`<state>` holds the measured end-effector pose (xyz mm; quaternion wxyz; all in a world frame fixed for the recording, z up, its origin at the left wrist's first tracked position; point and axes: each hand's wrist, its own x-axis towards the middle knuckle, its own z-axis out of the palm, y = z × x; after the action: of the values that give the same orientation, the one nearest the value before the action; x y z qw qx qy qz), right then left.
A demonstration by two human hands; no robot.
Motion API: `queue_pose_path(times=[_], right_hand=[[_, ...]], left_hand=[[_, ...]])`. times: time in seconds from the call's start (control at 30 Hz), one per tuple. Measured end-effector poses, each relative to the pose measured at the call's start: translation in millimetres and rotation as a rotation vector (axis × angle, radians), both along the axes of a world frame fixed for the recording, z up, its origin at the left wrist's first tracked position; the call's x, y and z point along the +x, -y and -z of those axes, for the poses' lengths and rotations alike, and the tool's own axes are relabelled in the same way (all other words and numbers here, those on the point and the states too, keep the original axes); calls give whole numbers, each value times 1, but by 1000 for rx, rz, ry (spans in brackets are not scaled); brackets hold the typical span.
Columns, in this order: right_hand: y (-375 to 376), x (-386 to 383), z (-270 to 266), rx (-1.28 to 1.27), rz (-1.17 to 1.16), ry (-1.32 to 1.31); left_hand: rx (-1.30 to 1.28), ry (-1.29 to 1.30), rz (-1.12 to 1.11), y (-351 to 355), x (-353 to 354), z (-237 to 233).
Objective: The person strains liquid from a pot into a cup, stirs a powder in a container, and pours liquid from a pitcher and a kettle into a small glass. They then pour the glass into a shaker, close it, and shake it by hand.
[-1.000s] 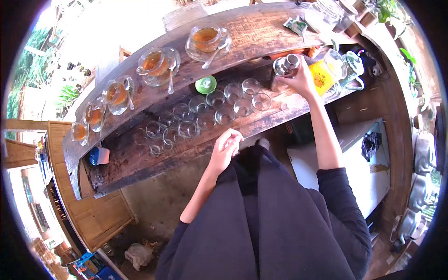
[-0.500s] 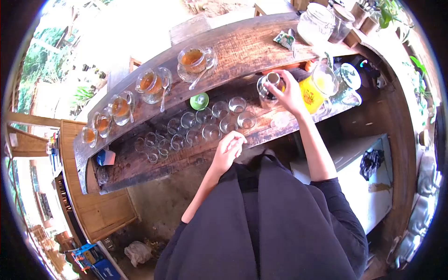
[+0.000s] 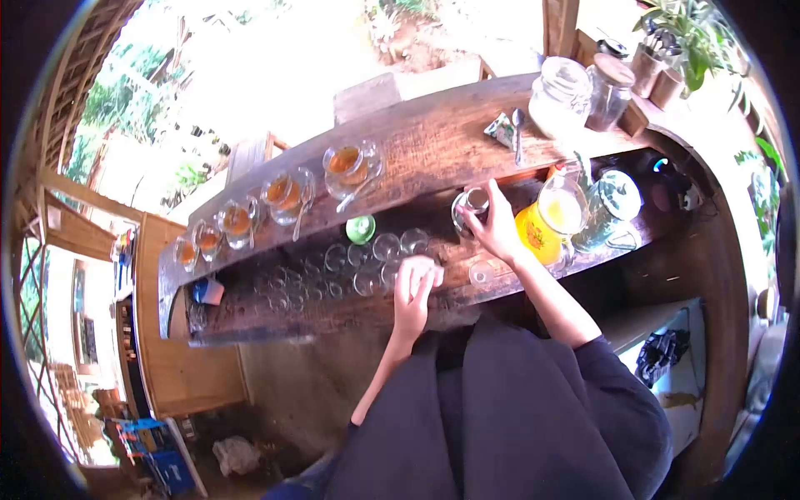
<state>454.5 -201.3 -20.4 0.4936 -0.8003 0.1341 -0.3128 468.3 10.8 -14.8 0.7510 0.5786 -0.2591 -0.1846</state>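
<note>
My right hand (image 3: 498, 229) is closed around a glass container with a round metal top (image 3: 477, 200) on the lower shelf. Just right of that hand is a glass pitcher of yellow liquid (image 3: 537, 236), and a small clear glass (image 3: 481, 273) stands below it near the shelf's front edge. My left hand (image 3: 414, 287), its fingers curled in and slightly blurred, hovers by the shelf edge; I see nothing in it. Several empty drinking glasses (image 3: 365, 280) are grouped to its left. Behind them sits a green round item (image 3: 360, 229).
Along the upper wooden counter (image 3: 433, 137) stand several glass cups of brown drink (image 3: 344, 161) on saucers with spoons. A small packet (image 3: 501, 131), a spoon (image 3: 518, 137) and lidded jars (image 3: 562, 100) are at the right. A second glass pitcher (image 3: 612, 208) stands beyond the yellow one.
The view has tilted and shifted, so the counter sits lower in the picture. My right hand still grips the metal-topped container; my left hand stays curled near the shelf edge.
</note>
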Motion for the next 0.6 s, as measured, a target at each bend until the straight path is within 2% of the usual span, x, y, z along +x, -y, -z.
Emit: queue_pose_path(times=[0.07, 0.2, 0.23, 0.27, 0.33, 0.37, 0.4, 0.47, 0.5, 0.53, 0.6], right_hand=[[-4, -8, -14, -121, 12, 40], [-7, -23, -42, -139, -2, 193], [-8, -28, -48, -36, -25, 200], [-10, -33, -58, -29, -22, 197], [-12, -42, -88, 56, -136, 304], [-13, -45, -101, 62, -169, 315], [-17, -42, -112, 71, -174, 381], [-9, -43, -133, -34, -367, 257], [-9, -43, -139, 62, -397, 181], [-9, -41, -140, 57, -407, 188], [-7, -38, -137, 293, -595, 144]], left_hand=[[97, 11, -22, 6, -1, -1], [178, 194, -41, 40, 5, -11], [148, 261, -25, 50, 10, -5], [283, 497, -85, 56, 16, -2], [267, 612, -125, 72, 22, -2], [200, 452, -134, 79, 20, -2], [187, 403, -223, 85, 16, 3], [-116, 44, -233, 92, 26, 38], [99, 582, -439, 83, 16, 29], [95, 589, -450, 76, 10, 14], [133, 749, -486, 65, -1, -9]])
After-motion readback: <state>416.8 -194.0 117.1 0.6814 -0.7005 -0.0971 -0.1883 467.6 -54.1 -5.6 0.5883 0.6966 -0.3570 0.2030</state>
